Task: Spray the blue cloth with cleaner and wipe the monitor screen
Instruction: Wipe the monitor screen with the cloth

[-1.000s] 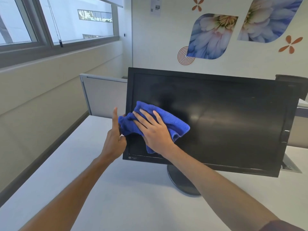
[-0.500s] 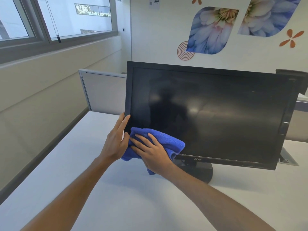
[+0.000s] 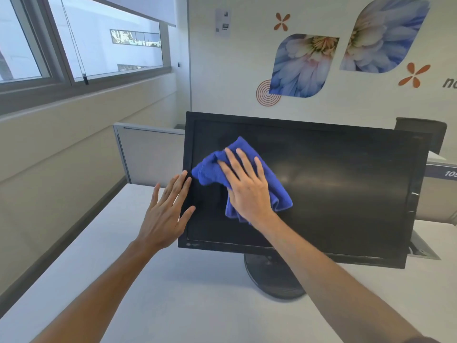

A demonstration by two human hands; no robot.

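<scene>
white desk (image 3: pixel 158 305): r hand (image 3: pixel 249 191) presses blue cloth (image 3: pixel 210 169) on monitor (image 3: pixel 346 194).

White desk (image 3: pixel 173 305); daylit window (image 3: pixel 103 43); floral wall decals (image 3: pixel 304 65).

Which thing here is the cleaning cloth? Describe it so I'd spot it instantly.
Find the big black monitor on the white desk. On the left part of its dark screen, the right hand presses flat on a crumpled blue cloth, the only vivid blue item on the desk.

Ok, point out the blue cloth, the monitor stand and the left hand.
blue cloth (image 3: pixel 210 169), head view, bunched left part beside the fingers.
monitor stand (image 3: pixel 269 280), head view, round base on the desk.
left hand (image 3: pixel 162 219), head view, back of hand.
</scene>
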